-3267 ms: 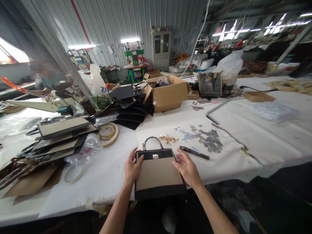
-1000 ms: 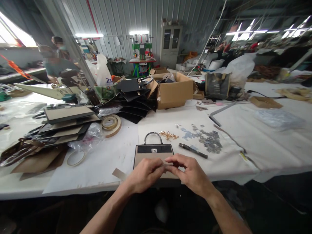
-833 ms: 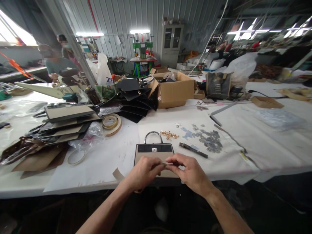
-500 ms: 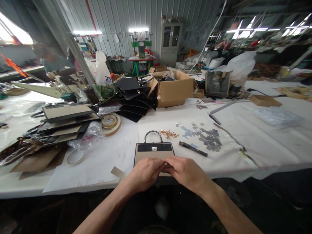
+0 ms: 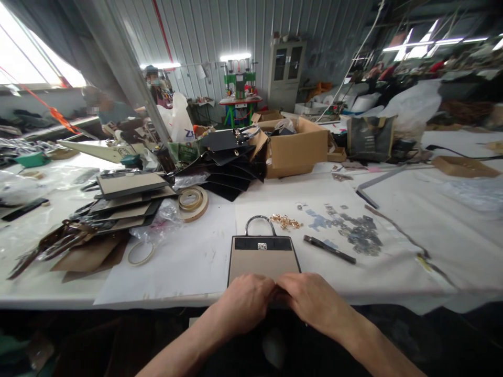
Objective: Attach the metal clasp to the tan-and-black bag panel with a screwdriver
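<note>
Fingers (image 5: 271, 291) of both hands are curled together and pressed down on the near edge of the tan-and-black handbag (image 5: 262, 258), left hand (image 5: 247, 303) touching right hand (image 5: 310, 301); whether they pinch anything cannot be seen. Beyond them the clasp (image 5: 261, 245) sits fitted and the handle (image 5: 260, 224) attached. Gold fittings (image 5: 290, 222) and a dark tool (image 5: 329, 249) lie unused on the counter (image 5: 184, 262), so this near edge seems the part unfinished.

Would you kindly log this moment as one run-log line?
left hand: on handbag near edge | right hand: same edge, touching left | black tool: right of handbag
</note>
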The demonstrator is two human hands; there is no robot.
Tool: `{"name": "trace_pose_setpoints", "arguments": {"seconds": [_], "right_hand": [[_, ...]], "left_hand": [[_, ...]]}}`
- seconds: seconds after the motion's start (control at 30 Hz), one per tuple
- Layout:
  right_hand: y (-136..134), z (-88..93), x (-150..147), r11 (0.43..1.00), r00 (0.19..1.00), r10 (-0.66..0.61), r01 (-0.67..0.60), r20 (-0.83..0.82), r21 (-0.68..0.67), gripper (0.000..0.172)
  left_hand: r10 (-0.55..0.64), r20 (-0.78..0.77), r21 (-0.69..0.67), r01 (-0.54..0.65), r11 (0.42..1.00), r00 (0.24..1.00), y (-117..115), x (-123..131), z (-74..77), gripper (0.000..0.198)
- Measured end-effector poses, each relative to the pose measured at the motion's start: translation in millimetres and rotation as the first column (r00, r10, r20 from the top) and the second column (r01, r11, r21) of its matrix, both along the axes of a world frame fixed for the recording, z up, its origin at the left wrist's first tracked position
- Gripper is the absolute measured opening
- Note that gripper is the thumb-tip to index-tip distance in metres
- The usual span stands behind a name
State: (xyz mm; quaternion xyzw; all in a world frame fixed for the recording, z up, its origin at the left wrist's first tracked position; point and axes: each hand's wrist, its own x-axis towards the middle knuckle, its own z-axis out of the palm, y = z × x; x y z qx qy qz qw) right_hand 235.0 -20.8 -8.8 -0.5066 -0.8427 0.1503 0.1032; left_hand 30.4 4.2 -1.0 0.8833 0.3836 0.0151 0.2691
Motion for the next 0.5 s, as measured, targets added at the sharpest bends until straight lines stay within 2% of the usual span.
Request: {"name": "trace_pose_setpoints", "arguments": {"seconds": [0.1, 0.23, 0.37, 0.5], "right_hand": [[-3.8, -5.7, -6.3, 0.999, 0.999, -0.021, 0.019, -0.041, -0.039, 0.017], [-5.7, -6.6, -12.4, 0.994, 0.997, -0.061, 0.055, -0.053, -0.099, 0.019], [-3.3, -1.3, -8.5, 0.981, 0.986, -0.085, 0.059, -0.143, -0.183, 0.007], [2.3, 2.5, 1.0, 0.973, 0.972, -0.090, 0.039, -0.217, -0.229, 0.028]], "left_hand": [[-0.021, -0.071, 0.002, 0.021, 1.000, 0.997, -3.3, -4.3, 2.0, 0.021], [-0.009, -0.083, 0.002, 0.009, 1.000, 0.996, -3.1, -8.4, 3.8, 0.022], [0.003, -0.082, 0.047, 0.001, 0.999, 0.997, 0.9, -10.5, 3.8, 0.023], [0.015, -0.046, 0.068, -0.012, 0.998, 0.999, 5.9, -10.9, 4.0, 0.029]]}}
